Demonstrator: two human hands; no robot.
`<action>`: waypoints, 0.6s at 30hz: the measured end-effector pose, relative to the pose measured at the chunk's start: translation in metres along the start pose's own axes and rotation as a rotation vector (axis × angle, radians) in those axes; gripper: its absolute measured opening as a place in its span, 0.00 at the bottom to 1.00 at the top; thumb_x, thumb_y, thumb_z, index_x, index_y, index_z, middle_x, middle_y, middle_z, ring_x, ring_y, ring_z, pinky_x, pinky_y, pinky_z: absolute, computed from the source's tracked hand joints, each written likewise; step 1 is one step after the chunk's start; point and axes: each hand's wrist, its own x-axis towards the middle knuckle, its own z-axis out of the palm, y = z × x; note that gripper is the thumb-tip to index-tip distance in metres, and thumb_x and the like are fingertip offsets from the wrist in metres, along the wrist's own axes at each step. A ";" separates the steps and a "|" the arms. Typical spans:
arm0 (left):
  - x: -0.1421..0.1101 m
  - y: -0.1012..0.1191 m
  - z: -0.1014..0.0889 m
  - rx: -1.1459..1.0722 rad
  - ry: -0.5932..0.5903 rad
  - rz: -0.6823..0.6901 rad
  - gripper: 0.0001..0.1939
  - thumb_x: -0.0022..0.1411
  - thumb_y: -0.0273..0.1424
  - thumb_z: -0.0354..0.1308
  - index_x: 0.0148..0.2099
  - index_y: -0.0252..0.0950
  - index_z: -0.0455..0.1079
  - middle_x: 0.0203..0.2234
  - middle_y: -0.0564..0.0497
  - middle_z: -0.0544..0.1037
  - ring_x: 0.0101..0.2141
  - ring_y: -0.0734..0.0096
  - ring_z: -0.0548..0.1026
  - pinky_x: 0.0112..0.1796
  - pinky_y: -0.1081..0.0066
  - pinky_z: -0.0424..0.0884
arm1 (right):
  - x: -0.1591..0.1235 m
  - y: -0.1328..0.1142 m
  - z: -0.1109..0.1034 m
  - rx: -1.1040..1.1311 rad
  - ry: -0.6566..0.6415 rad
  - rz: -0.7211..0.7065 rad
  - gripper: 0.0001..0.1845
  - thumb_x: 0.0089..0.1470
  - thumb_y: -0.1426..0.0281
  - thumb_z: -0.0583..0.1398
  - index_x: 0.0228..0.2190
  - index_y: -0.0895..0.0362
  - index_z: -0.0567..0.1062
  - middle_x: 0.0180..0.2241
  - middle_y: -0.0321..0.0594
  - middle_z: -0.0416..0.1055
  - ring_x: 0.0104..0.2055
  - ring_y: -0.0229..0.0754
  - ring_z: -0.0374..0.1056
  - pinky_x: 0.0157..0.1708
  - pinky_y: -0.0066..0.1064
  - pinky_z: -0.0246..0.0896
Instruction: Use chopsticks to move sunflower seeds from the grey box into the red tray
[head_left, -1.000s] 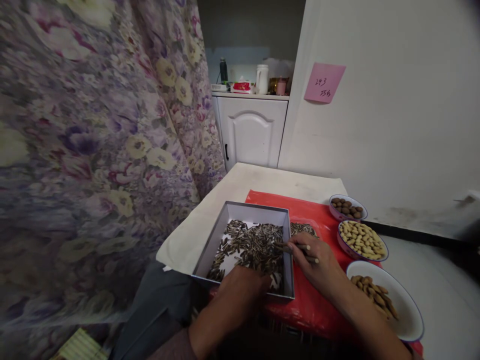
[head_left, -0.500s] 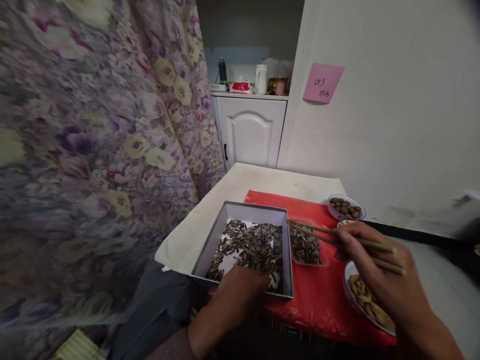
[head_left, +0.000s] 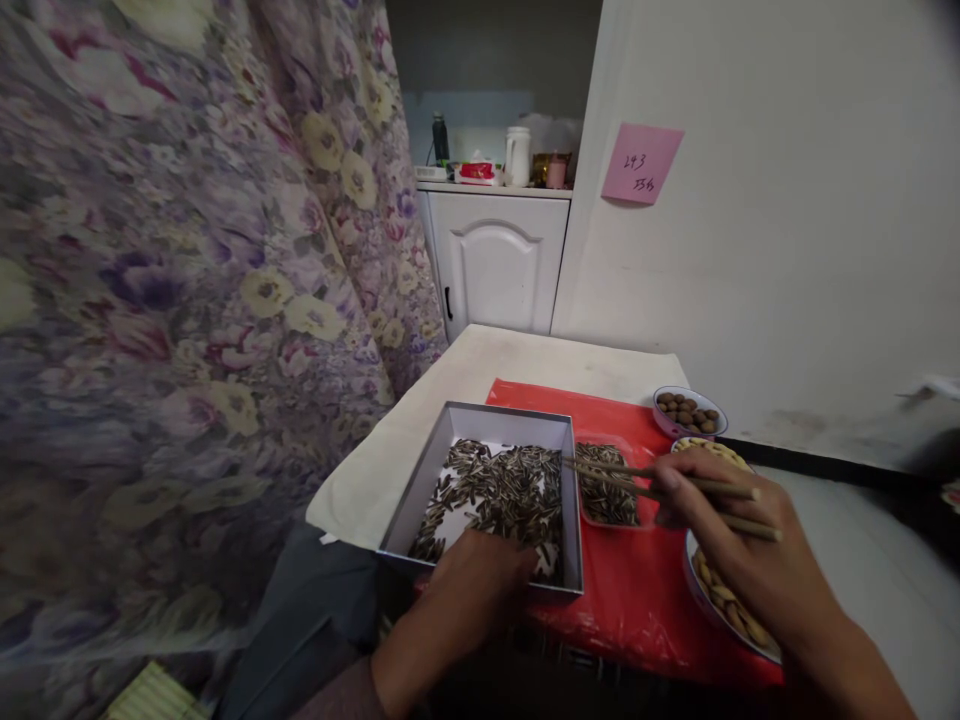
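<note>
A shallow grey-white box holds a scattered layer of dark striped sunflower seeds. My left hand lies over the box's near wall, closed on it, with its fingertips mostly hidden. In my right hand is a pair of wooden chopsticks, gripped between thumb and fingers. Their tips reach across the right wall of the box, near the seeds at its right side; I see no seed clearly pinched there. Beneath the chopsticks stands a clear plastic tub filled with more sunflower seeds.
Red plastic sheeting covers part of the white-topped table. To the right stand a bowl of round brown nuts, a bowl of pale nuts and a bowl of longer tan pieces. A floral curtain hangs at left.
My right hand has moved left, carrying the chopstick tips from the box's right rim slightly inward and down. My left hand stays at the near wall. The view has shifted slightly.
</note>
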 end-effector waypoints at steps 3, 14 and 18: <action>0.000 0.004 -0.006 0.095 -0.011 -0.038 0.06 0.58 0.26 0.56 0.36 0.39 0.74 0.31 0.49 0.81 0.34 0.62 0.79 0.31 0.71 0.69 | 0.004 0.000 0.021 -0.005 -0.169 -0.033 0.12 0.64 0.65 0.55 0.30 0.55 0.74 0.27 0.37 0.73 0.27 0.39 0.70 0.28 0.29 0.65; 0.002 0.008 -0.009 0.086 -0.017 -0.044 0.10 0.59 0.27 0.54 0.40 0.38 0.75 0.32 0.47 0.80 0.34 0.60 0.78 0.32 0.68 0.69 | 0.007 0.013 0.059 -0.085 -0.243 -0.104 0.12 0.63 0.70 0.54 0.29 0.56 0.73 0.27 0.39 0.73 0.29 0.40 0.70 0.29 0.29 0.61; 0.002 0.007 -0.008 0.088 -0.026 -0.049 0.11 0.59 0.27 0.53 0.42 0.38 0.75 0.31 0.46 0.80 0.35 0.59 0.78 0.33 0.67 0.70 | 0.008 0.019 0.065 -0.090 -0.199 -0.161 0.11 0.62 0.72 0.54 0.29 0.56 0.73 0.27 0.39 0.73 0.30 0.40 0.70 0.30 0.29 0.62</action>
